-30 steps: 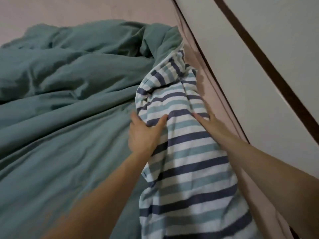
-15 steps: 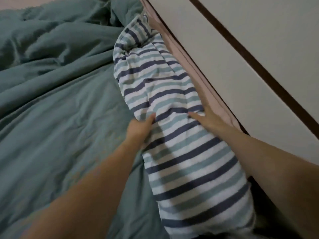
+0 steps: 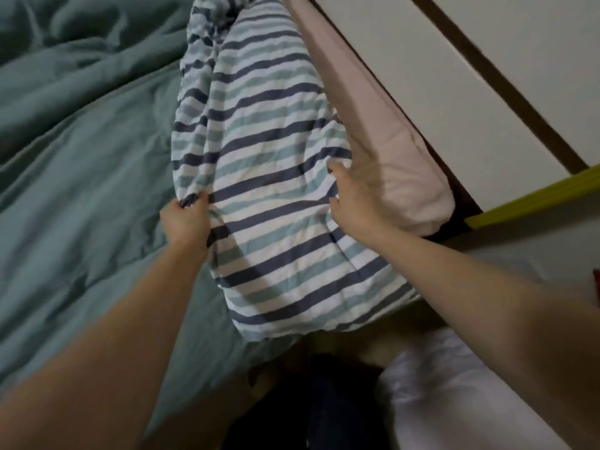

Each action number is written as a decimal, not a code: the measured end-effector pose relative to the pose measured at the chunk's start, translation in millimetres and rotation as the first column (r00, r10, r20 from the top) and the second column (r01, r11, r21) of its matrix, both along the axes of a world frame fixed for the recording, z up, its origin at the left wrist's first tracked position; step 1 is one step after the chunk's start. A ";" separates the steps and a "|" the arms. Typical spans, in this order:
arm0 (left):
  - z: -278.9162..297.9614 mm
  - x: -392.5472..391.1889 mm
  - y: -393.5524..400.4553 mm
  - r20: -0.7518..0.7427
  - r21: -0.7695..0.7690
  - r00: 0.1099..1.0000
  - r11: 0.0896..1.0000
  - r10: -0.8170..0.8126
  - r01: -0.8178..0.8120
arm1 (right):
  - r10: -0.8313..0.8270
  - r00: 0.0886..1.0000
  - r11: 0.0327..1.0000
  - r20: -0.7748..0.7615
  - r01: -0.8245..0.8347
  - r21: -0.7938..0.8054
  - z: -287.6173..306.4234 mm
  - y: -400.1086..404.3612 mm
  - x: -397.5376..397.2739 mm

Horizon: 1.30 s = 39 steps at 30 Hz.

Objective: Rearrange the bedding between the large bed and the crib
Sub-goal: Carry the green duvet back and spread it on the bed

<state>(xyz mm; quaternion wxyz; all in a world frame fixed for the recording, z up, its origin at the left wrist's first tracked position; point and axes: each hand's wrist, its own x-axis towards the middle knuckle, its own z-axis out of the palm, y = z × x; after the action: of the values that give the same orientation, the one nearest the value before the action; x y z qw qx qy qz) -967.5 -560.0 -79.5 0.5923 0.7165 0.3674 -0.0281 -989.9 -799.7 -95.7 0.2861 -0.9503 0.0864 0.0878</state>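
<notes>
Pinching a fold of the striped blanket (image 3: 269,177) at its left edge, my left hand (image 3: 185,222) has its fingers curled tight round the cloth, knuckles toward me. My right hand (image 3: 354,196) grips the opposite edge of the same blanket, thumb and fingertips closed on the fabric where it bunches against the pink sheet (image 3: 402,164). Between my two hands the blanket spreads in white, navy and pale teal bands; its near end hangs over the edge of the bed, and its far end runs up out of the top of the view in rumpled folds. To the left it lies on the green duvet (image 3: 81,164), which covers the whole left side in soft wrinkles. To the right, the pink sheet wraps the mattress corner, just beside a pale wall panel (image 3: 422,76) crossed by a dark strip. A yellow-green rail (image 3: 535,196) shows at the right edge. Near me, low on the right, lies something white and soft (image 3: 454,394), with dark cloth beside it that I cannot make out.
</notes>
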 end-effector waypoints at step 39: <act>245.2 -332.8 495.6 -0.433 0.504 0.890 0.857 0.143 0.107 | 0.974 0.135 0.126 -0.183 -0.990 -0.061 256.5 614.8 -121.3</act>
<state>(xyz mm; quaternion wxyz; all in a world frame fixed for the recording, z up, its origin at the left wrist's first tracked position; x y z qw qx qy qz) -1300.2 -64.3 165.7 0.2763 0.8178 0.4967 -0.0905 -1111.2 -184.9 160.8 0.0727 -0.7879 -0.5369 0.2927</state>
